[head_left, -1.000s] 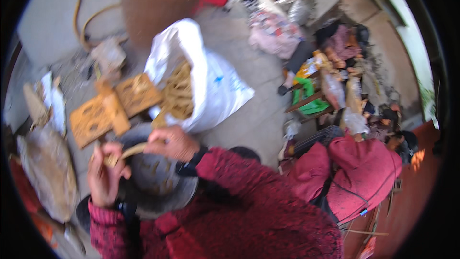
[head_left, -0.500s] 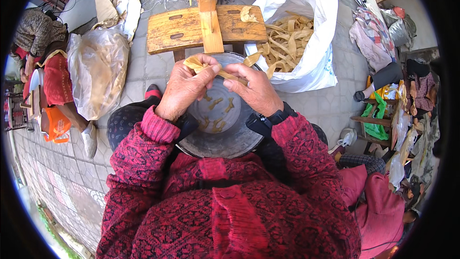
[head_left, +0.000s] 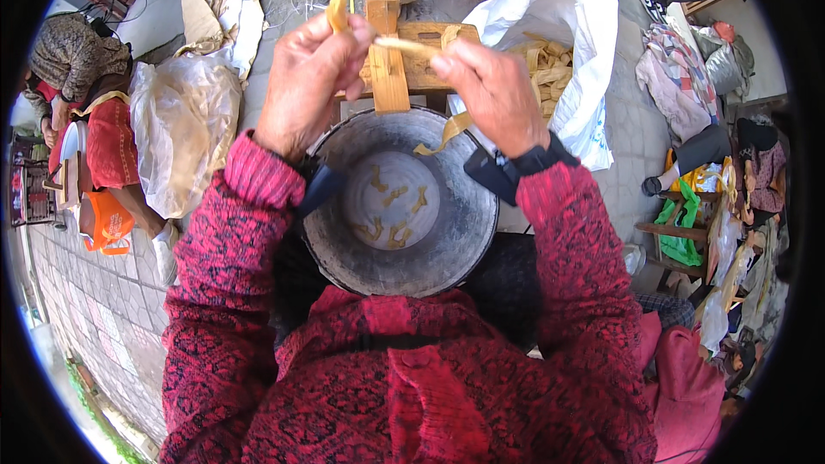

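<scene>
At left are crumpled clear plastic [head_left: 185, 133] and an orange bag [head_left: 109, 220]; at right, green plastic [head_left: 685, 230].

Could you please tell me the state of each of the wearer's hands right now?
Left hand: closed, fingers pinching a tan strip that spans to the right hand.
Right hand: closed on the same tan strip.

Strip [head_left: 406, 47] is tinted pale yellow-tan; knotted pieces [head_left: 394, 196] are seen as darker olive-tan. Pot [head_left: 464, 232] is mottled grey. Sweater [head_left: 326, 412] is patterned red-pink and black, diamond motif. Sack [head_left: 593, 77] is coloured white, wooden stand [head_left: 391, 86] orange-brown. Left-side bag [head_left: 110, 219] is coloured orange, right-side plastic [head_left: 681, 245] bright green.
</scene>
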The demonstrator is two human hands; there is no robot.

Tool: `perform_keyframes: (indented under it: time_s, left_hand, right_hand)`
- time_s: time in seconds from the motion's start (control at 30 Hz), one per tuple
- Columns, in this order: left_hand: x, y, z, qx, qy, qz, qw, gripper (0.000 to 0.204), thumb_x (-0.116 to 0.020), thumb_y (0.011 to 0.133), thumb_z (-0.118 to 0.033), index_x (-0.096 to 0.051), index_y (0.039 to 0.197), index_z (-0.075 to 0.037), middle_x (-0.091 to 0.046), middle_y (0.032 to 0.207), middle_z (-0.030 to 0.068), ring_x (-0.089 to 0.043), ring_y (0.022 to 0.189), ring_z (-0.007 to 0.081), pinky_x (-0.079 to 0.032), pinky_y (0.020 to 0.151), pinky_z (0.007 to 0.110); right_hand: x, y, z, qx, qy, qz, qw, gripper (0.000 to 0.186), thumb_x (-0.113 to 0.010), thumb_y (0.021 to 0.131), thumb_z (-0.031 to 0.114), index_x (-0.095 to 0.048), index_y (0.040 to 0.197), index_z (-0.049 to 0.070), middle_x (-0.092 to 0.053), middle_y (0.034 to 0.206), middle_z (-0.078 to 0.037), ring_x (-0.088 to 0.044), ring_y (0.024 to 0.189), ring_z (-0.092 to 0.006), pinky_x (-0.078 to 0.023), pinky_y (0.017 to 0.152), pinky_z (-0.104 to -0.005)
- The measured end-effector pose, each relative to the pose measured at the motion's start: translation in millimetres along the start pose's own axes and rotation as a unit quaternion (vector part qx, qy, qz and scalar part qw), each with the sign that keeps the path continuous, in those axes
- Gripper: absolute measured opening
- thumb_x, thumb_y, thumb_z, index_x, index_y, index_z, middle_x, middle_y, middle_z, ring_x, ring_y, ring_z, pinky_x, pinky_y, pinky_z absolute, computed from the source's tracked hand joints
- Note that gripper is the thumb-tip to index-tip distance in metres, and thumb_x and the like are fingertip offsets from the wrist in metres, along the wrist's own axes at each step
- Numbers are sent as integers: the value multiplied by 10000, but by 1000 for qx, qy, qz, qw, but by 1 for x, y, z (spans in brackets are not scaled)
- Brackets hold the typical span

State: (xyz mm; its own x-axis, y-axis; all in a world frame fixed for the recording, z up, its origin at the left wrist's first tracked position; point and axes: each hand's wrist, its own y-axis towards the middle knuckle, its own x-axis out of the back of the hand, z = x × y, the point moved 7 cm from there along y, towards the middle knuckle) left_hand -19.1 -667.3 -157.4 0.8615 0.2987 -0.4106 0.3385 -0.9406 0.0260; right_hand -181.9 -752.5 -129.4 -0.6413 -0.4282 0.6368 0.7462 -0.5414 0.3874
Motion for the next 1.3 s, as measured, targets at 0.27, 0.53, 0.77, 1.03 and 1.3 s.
perform_keyframes:
  time_s: [0.27,0.53,0.77,1.03,1.3]
  left_hand:
    - [39,45,55,3,239,-110,965,87,-616,861,-90,-654,824,-21,-565,635,4,-499,554,62,-413,492,256]
    - [69,2,40,89,516,-26,852,313,-637,886,-292,-644,968,10,-589,612,39,-514,500,76,-402,451,253]
    - [0,-71,81,311,256,177,898,487,-516,977,-442,-591,1130,14,-651,793,94,-603,690,103,-480,610,255]
    - [-28,-85,98,435,-18,153,887,282,-552,988,-304,-631,1048,-40,-500,678,-48,-331,512,19,-336,489,195]
    - [-15,-65,53,101,334,127,929,91,-577,935,-106,-637,961,-42,-614,786,37,-566,663,132,-467,597,242]
  right_hand:
    - [-55,24,-65,-29,-233,46,971,232,-513,958,281,-578,831,98,-602,656,-163,-625,623,-358,-474,541,-450]
    - [-46,-50,-39,-28,-35,78,996,99,-543,918,160,-602,889,86,-578,800,-121,-625,741,-319,-485,606,-427]
    - [-92,-97,74,178,96,94,975,161,-589,872,227,-521,858,81,-555,729,-73,-618,708,-252,-479,578,-377]
    - [-86,-110,99,158,224,53,960,181,-688,825,194,-542,852,90,-511,749,-47,-587,685,-240,-488,576,-354]
    - [-63,-69,8,-132,205,-116,963,146,-536,939,151,-599,952,21,-599,804,-179,-592,735,-358,-468,643,-394]
